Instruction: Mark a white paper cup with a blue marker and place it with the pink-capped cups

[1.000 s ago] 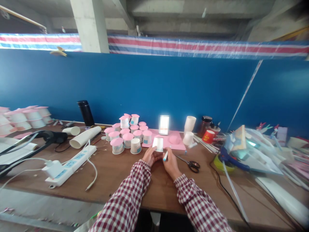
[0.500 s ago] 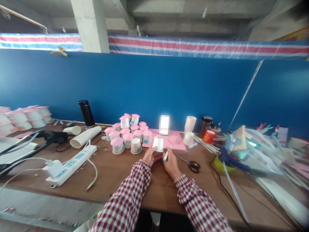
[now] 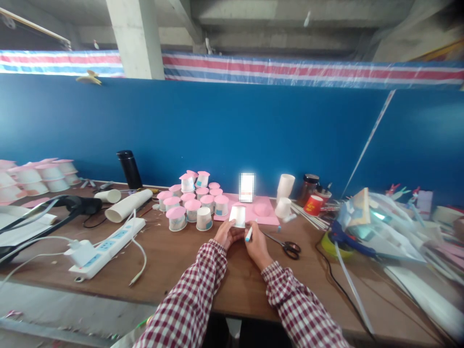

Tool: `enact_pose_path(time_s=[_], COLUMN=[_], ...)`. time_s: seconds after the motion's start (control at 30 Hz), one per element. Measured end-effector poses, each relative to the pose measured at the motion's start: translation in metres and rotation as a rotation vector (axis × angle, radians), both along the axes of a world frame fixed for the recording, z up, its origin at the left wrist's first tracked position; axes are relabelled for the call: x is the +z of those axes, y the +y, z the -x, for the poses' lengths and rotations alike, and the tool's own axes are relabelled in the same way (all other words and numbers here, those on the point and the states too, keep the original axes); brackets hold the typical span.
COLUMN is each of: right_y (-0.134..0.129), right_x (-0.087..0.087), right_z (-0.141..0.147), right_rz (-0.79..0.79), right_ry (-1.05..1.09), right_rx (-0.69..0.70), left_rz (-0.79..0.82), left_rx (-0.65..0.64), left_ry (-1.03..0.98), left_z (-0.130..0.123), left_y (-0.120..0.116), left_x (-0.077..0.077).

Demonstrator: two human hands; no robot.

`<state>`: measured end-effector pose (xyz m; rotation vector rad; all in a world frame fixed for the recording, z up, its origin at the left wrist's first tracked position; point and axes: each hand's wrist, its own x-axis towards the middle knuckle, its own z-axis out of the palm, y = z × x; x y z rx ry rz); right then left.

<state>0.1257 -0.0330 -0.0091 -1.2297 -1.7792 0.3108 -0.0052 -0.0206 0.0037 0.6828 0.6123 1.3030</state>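
My left hand (image 3: 225,233) grips a white paper cup (image 3: 238,217) by its lower part, above the brown table. Close on its right, my right hand (image 3: 257,244) is closed around a marker pen (image 3: 249,234) with a pale blue end, its tip side hidden by the fingers. Behind the cup lies a pink sheet (image 3: 270,205) with a round pink piece (image 3: 261,209) on it. Black-handled scissors (image 3: 291,249) rest on the table right of my right hand. Left of my hands stand several upturned paper cups (image 3: 193,211) with pink paper discs on top.
A lone upturned cup (image 3: 204,219) stands in front of that group. A white power strip (image 3: 108,246) with cables lies left, near a black flask (image 3: 129,169). Right are white cups (image 3: 283,208), a red cup (image 3: 313,205), sticks (image 3: 309,216) and a blue glue gun (image 3: 350,241).
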Motion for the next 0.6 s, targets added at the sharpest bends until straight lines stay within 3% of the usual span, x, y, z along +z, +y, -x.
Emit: enact_pose_path(time_s=[0.6], right_y=[-0.0011], right_x=[0.0012], right_z=[0.0005], right_rz=[-0.005], right_ry=[0.002], right_rx=[0.0], left_rz=[0.001], left_rx=[-0.004], left_ry=[0.0], left_z=[0.0005], left_y=[0.002], left_x=[-0.0015])
